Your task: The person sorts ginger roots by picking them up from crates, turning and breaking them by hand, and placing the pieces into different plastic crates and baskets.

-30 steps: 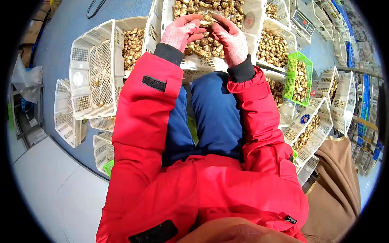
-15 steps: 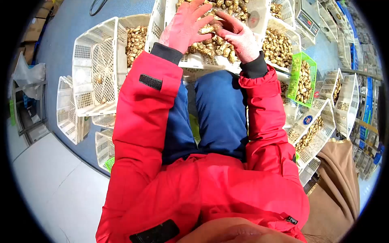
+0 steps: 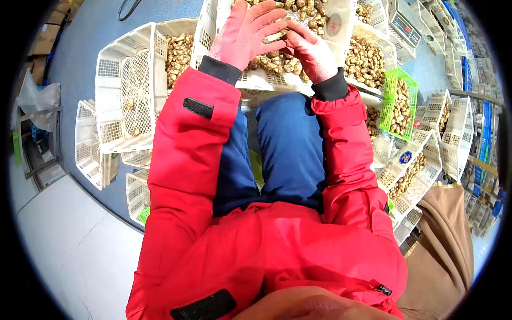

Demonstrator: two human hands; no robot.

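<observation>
Both my hands wear pinkish-red gloves and hover over a white plastic crate [image 3: 274, 82] of small knobbly brown-and-cream pieces [image 3: 306, 9], like mushrooms or tubers. My left hand [image 3: 245, 34] is open, its fingers stretched to the right above the pieces. From the right, my right hand [image 3: 312, 50] meets its fingertips. The right fingers are bent and drawn together; whatever lies between them is hidden behind the gloves. Pieces show below and between the hands.
White crates [image 3: 109, 98] stand at left, one nearly bare, another with pieces. At right are a crate of pieces [image 3: 365, 61], a green basket [image 3: 408, 80] and a digital scale [image 3: 405, 26]. Brown cloth [image 3: 440, 240] hangs at lower right. My knees [image 3: 290, 144] sit below the crate.
My right hand has moved slightly left, and its fingers have come together against the left fingertips. The left fingers are less spread than before.
</observation>
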